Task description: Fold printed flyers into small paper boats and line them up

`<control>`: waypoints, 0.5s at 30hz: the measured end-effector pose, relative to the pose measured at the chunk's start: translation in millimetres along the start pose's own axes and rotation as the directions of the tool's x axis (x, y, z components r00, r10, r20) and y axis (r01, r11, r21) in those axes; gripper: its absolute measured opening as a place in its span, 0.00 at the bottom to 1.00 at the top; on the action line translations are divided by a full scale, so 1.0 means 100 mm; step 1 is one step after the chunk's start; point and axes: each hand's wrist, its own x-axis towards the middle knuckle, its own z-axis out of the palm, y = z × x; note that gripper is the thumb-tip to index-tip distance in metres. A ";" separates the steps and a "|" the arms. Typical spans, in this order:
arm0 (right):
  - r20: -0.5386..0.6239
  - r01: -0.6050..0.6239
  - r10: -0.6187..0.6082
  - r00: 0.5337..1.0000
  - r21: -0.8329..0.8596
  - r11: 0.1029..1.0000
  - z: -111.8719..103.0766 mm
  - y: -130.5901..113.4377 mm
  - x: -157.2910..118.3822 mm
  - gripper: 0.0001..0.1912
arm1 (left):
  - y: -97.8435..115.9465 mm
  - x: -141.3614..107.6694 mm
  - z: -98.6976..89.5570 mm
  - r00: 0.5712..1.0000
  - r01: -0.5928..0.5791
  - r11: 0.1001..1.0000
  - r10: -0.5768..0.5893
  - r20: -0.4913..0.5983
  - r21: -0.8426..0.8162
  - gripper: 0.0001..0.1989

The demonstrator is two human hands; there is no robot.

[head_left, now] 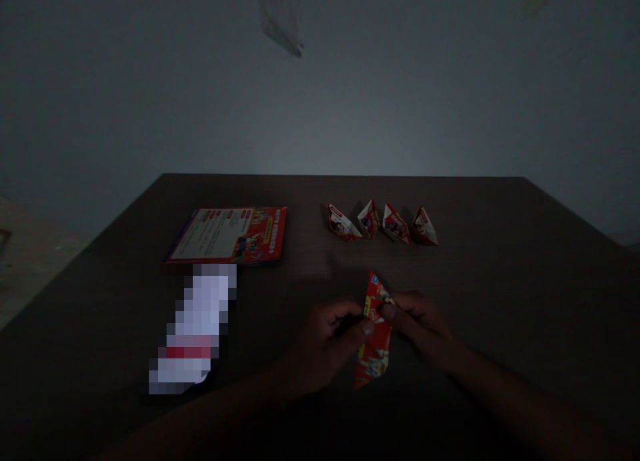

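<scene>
Between both hands is a folded piece of red printed paper (376, 344), held tilted above the near part of the table, with pointed ends at top and bottom. My left hand (330, 341) pinches its left edge, thumb on the front face. From the right, my right hand (423, 324) grips the upper part, its thumb also pressed on the front. The fingers behind the paper are partly hidden. Beyond the hands stand several small folded paper pieces in a row, among them a white and red one (344, 223) at the left end and another (425, 228) at the right end.
A stack of printed red and white sheets or a booklet (225, 234) lies on the dark table (310, 194) at the left. Nearer me is a bright pixelated object (195, 328), its kind unreadable. A clear plastic bag (283, 14) hangs against the pale wall (400, 101). The light is dim.
</scene>
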 end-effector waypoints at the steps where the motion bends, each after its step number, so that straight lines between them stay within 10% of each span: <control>1: -0.005 -0.006 0.006 1.000 0.015 1.000 0.00 0.00 0.00 0.17 | -0.01 0.00 0.00 1.000 0.015 1.000 -0.015 -0.003 -0.006 0.12; 15: 0.029 0.014 -0.013 0.999 -0.019 1.000 -0.01 0.01 0.01 0.17 | -0.01 -0.01 -0.03 0.993 0.015 1.000 -0.014 -0.118 0.010 0.13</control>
